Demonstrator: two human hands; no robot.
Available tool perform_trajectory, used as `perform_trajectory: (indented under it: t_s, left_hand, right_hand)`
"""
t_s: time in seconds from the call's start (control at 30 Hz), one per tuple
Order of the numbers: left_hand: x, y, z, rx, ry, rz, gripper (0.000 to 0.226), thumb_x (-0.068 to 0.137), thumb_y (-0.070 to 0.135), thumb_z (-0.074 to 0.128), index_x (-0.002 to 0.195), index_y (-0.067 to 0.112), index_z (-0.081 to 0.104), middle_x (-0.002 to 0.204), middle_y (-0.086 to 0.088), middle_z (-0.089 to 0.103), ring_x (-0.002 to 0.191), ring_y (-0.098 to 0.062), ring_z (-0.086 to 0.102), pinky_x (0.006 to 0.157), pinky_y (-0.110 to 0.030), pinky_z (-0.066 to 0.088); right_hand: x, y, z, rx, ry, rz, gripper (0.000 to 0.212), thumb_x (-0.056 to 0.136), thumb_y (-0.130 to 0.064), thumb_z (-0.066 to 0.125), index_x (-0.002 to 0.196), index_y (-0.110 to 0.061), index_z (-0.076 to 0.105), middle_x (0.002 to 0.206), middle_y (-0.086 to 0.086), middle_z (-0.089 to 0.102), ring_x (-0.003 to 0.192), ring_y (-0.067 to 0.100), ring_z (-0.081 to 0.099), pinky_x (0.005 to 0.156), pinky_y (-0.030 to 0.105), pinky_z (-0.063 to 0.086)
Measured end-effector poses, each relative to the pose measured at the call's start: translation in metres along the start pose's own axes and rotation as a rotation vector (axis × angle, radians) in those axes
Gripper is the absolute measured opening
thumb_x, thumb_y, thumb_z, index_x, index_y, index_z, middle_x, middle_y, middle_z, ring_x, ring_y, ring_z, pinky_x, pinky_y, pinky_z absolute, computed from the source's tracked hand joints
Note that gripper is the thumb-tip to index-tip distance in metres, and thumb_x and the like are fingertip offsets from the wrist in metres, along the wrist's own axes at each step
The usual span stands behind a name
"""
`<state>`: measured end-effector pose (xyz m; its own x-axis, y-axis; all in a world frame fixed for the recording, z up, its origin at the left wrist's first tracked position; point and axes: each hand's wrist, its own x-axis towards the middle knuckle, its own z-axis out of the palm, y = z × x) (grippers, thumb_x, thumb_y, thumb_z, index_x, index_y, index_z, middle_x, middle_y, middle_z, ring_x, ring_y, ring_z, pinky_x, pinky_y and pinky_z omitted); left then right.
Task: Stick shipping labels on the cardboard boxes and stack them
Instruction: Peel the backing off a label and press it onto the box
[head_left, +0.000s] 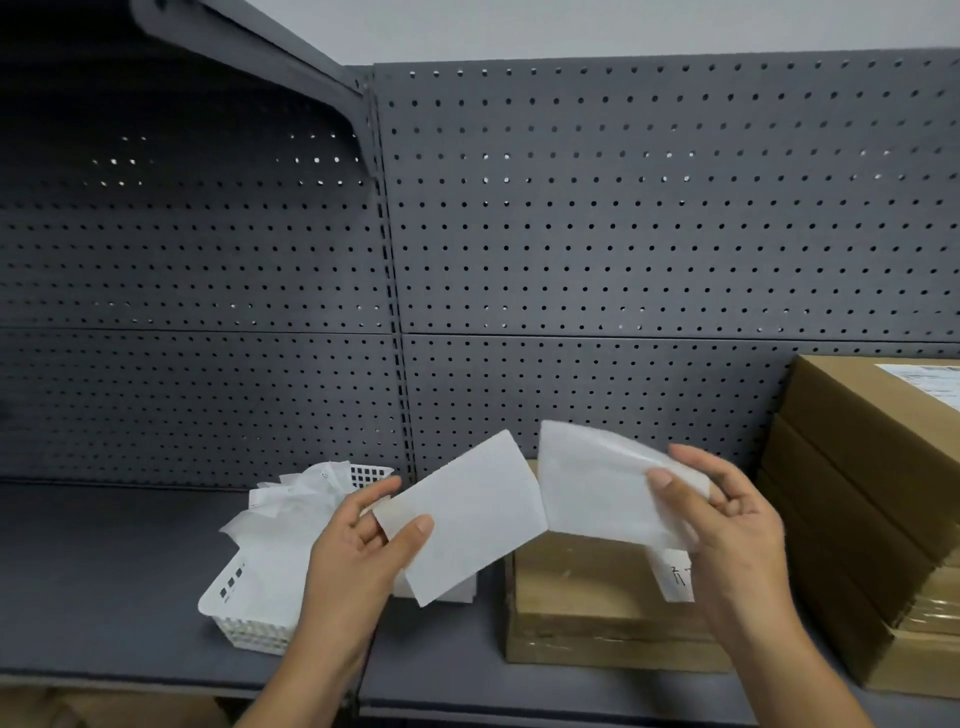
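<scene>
Left hand (358, 556) pinches a white rectangular paper sheet (467, 514) between thumb and fingers. Right hand (737, 525) grips a glossy, curling white label sheet (597, 488) the same way; the two sheets meet at one edge. Both are held above a flat brown cardboard box (587, 608) on the dark grey metal shelf (104, 587). Stacked brown cardboard boxes (857, 493) stand right; a white perforated plastic basket (249, 608) of paper scraps sits left.

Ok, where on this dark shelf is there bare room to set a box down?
The widest bare stretch of the dark grey metal shelf lies left of the white plastic basket of paper scraps. Right of the basket it is crowded: a flat brown cardboard box, then the stack of brown cardboard boxes, with both hands above.
</scene>
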<state>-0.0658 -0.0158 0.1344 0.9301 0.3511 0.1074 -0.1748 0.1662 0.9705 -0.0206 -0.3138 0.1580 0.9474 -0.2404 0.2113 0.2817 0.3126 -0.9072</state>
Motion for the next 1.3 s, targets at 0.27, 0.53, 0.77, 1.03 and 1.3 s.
perform_trajectory:
  t_s: [0.27, 0.53, 0.77, 1.03, 1.3]
  left_hand:
    - [0.005, 0.011, -0.044, -0.035, 0.167, 0.083, 0.034, 0.091, 0.003, 0.074, 0.121, 0.017, 0.068, 0.110, -0.005, 0.080, 0.105, -0.023, 0.076, 0.086, -0.031, 0.062]
    - [0.001, 0.030, -0.108, -0.107, 0.434, 0.200, 0.025, 0.093, 0.007, 0.072, 0.114, 0.020, 0.069, 0.109, -0.002, 0.080, 0.103, -0.021, 0.076, 0.085, -0.036, 0.064]
    - [0.001, 0.040, -0.170, -0.127, 0.588, 0.250, 0.023, 0.096, 0.005, 0.069, 0.110, 0.023, 0.068, 0.105, 0.003, 0.080, 0.103, -0.019, 0.075, 0.088, -0.033, 0.062]
    - [0.010, 0.039, -0.198, -0.012, 0.513, 0.214, 0.023, 0.095, 0.009, 0.071, 0.115, 0.020, 0.067, 0.110, -0.002, 0.078, 0.105, -0.019, 0.074, 0.087, -0.036, 0.056]
    - [0.031, 0.029, -0.203, 0.021, 0.451, 0.195, 0.023, 0.095, 0.009, 0.072, 0.113, 0.022, 0.068, 0.107, 0.004, 0.079, 0.102, -0.013, 0.075, 0.083, -0.028, 0.057]
  right_hand:
    - [-0.007, -0.003, 0.041, -0.042, -0.075, -0.073, 0.064, 0.091, -0.012, 0.071, 0.146, -0.037, 0.052, 0.115, 0.006, 0.078, 0.113, 0.021, 0.072, 0.100, 0.037, 0.056]
    - [-0.056, 0.040, 0.137, -0.190, -0.258, -0.229, 0.019, 0.098, -0.017, 0.061, 0.110, -0.023, 0.075, 0.095, -0.021, 0.079, 0.089, -0.005, 0.070, 0.076, 0.010, 0.054]
    - [-0.102, 0.127, 0.216, -0.861, -0.621, -0.827, 0.052, 0.089, -0.015, 0.064, 0.141, -0.022, 0.061, 0.143, -0.005, 0.063, 0.135, 0.010, 0.057, 0.107, 0.025, 0.050]
    - [-0.112, 0.151, 0.285, -1.415, -0.967, -0.393, 0.068, 0.099, -0.070, 0.029, 0.094, -0.015, 0.069, 0.102, 0.009, 0.069, 0.098, 0.030, 0.063, 0.074, 0.038, 0.045]
    - [-0.090, 0.157, 0.306, -1.563, -1.156, -0.096, 0.053, 0.105, -0.049, 0.028, 0.096, -0.013, 0.066, 0.095, 0.013, 0.066, 0.084, 0.031, 0.053, 0.076, 0.037, 0.040]
